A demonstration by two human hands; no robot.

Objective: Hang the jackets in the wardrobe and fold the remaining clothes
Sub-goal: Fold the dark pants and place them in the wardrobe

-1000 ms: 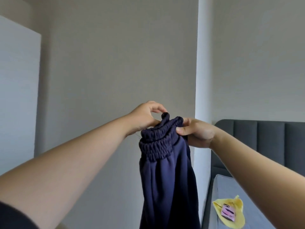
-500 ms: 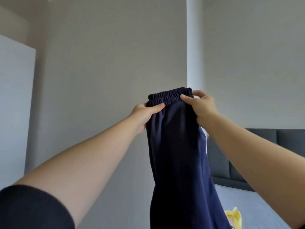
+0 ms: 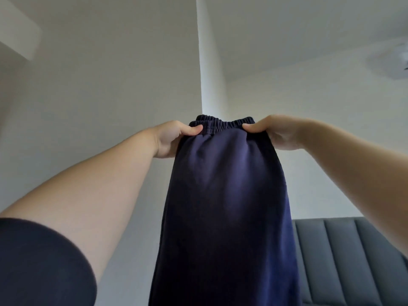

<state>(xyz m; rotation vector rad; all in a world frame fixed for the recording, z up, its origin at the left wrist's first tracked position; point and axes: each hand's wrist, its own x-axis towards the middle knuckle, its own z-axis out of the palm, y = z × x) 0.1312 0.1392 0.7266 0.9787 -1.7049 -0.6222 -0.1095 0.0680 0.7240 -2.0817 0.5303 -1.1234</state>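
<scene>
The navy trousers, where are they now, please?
The navy trousers hang mid-frame in the head view, waistband pinched between the left hand and right hand.

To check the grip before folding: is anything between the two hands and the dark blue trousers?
Nothing visible is. The left hand and the right hand each pinch the trousers directly at the waistband, one at each end.

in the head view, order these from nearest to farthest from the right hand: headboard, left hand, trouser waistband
1. Trouser waistband: pinched by the right hand itself, at its right end.
2. Left hand: across the waistband, pinching its other end.
3. Headboard: low on the right, well below and behind.
</scene>
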